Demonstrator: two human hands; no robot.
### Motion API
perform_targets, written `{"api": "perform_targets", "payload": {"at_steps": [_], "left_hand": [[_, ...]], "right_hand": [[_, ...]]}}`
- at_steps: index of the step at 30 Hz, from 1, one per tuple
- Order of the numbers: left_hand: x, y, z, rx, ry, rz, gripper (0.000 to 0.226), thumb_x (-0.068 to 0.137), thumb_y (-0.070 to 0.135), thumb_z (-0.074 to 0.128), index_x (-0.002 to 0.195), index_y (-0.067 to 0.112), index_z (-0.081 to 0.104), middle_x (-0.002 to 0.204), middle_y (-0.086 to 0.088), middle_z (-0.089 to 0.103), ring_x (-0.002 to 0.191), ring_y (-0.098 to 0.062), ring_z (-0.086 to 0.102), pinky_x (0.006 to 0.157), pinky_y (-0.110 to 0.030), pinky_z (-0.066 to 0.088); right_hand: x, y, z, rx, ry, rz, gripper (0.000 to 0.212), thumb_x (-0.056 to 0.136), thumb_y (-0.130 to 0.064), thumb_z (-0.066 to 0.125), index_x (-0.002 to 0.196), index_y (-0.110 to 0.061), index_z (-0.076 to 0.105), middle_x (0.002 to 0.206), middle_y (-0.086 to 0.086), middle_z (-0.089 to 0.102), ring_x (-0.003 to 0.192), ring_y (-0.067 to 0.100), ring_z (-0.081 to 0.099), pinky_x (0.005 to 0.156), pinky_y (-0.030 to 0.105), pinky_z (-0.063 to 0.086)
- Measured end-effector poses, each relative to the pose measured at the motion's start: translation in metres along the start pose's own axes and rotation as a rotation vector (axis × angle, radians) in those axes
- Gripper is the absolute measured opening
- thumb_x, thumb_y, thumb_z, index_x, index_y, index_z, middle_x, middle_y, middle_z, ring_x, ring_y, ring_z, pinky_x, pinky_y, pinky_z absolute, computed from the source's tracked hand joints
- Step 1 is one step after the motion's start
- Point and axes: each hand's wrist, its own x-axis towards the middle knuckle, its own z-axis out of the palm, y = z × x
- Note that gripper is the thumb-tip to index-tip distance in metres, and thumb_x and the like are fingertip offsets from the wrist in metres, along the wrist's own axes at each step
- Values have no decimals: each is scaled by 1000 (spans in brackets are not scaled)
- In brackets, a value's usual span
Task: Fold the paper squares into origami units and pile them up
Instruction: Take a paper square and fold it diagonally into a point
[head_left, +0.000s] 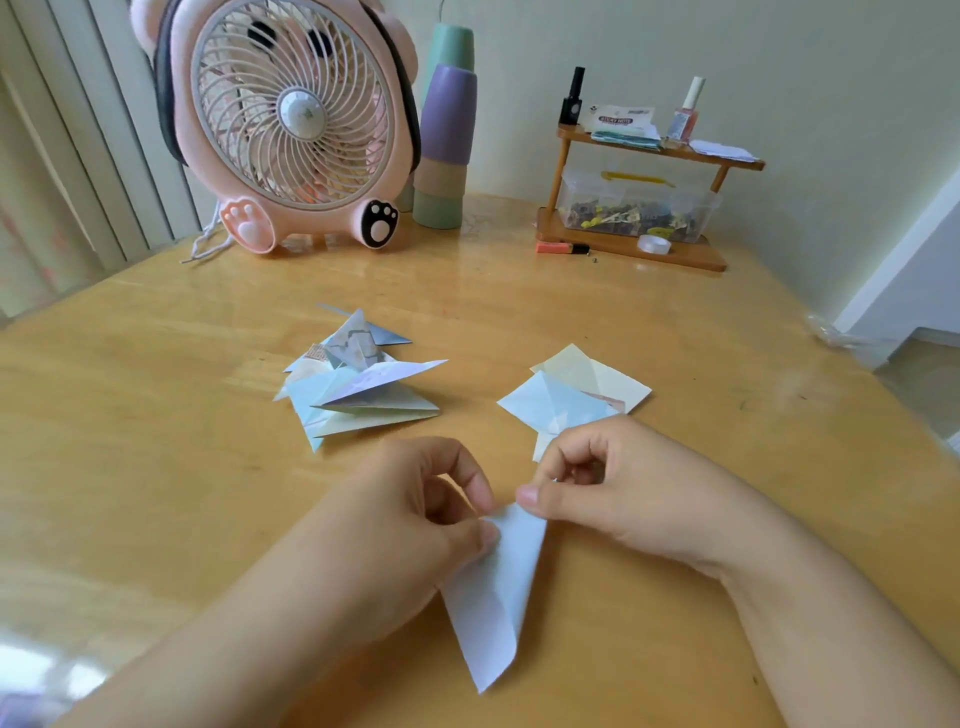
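Both hands meet low over the wooden table (156, 364), at about six o'clock of the scene. The left hand (395, 525) pinches the top corner of a pale blue folded paper (493, 582) between thumb and curled forefinger. The right hand (613, 483) comes in from three o'clock, its fingers curled in, thumb tip pressed on the same top corner of the sheet. The paper hangs down from the pinch toward six o'clock as a long narrow point, with a crease running along its length.

At about eleven o'clock from the hands lies a loose pile of finished units (358, 384), pointed, patterned in pale blues and creams, heaped on one another. At one o'clock from the hands sits a small stack of paper squares (582, 389), a light blue one on top, a cream one beneath; the right hand's knuckles cover its near edge.

Farther back, at eleven o'clock on the table, stands a pink bear-shaped fan (291, 124), and just beside it at twelve o'clock a stack of cups (447, 145) in purple, tan and green. At one o'clock stands a small wooden shelf (639, 197) holding a clear box of small bits, with two little bottles and some packets on its top board. An orange marker (561, 248) lies in front of it.
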Motion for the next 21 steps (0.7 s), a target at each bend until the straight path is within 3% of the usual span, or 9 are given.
{"api": "perform_targets", "payload": {"at_steps": [4, 9, 12, 15, 17, 19, 21], "left_hand": [[-8, -1, 10, 149, 129, 61, 18, 80, 12, 59, 70, 27, 57, 56, 8, 58, 45, -3, 43, 44, -13, 32], [-9, 8, 14, 532, 190, 167, 12, 86, 21, 49, 81, 31, 48, 66, 8, 53, 65, -5, 47, 53, -18, 35], [-8, 7, 12, 614, 183, 187, 6, 88, 28, 50, 86, 34, 49, 75, 11, 49, 74, -6, 47, 61, -23, 39], [-9, -2, 8, 668, 170, 240, 2, 87, 36, 59, 86, 35, 58, 87, 15, 40, 86, -9, 46, 69, -24, 40], [-9, -12, 2, 700, 206, 408, 3, 80, 33, 63, 79, 31, 65, 87, 15, 46, 81, -15, 50, 66, -33, 48], [-13, -21, 1, 786, 200, 535, 17, 75, 31, 53, 76, 27, 70, 91, 7, 59, 77, -19, 53, 57, -39, 51], [-20, -30, 3, 872, 178, 598, 28, 78, 29, 45, 81, 23, 72, 97, 6, 65, 84, -22, 58, 63, -39, 50]], "right_hand": [[3, 0, 8, -126, 31, -13, 19, 77, -37, 73, 67, -23, 66, 62, -9, 53, 56, 5, 44, 58, 24, 38], [6, -1, 15, -285, 155, -66, 21, 76, -37, 74, 63, -25, 62, 71, -9, 56, 68, 2, 46, 72, 21, 38], [6, -4, 16, -337, 180, -91, 21, 77, -38, 73, 64, -27, 61, 76, -9, 54, 78, 3, 43, 84, 24, 33], [5, -4, 17, -347, 182, -93, 21, 77, -38, 73, 63, -29, 59, 76, -9, 53, 81, 3, 43, 86, 25, 32], [5, -3, 17, -330, 180, -92, 22, 77, -37, 73, 62, -29, 58, 75, -9, 53, 81, 4, 45, 83, 24, 33], [6, -1, 17, -313, 179, -90, 23, 76, -37, 73, 61, -29, 58, 75, -8, 54, 81, 6, 47, 82, 23, 34], [7, 1, 17, -296, 180, -91, 23, 76, -37, 73, 60, -29, 59, 76, -7, 55, 81, 7, 48, 81, 23, 35]]}}
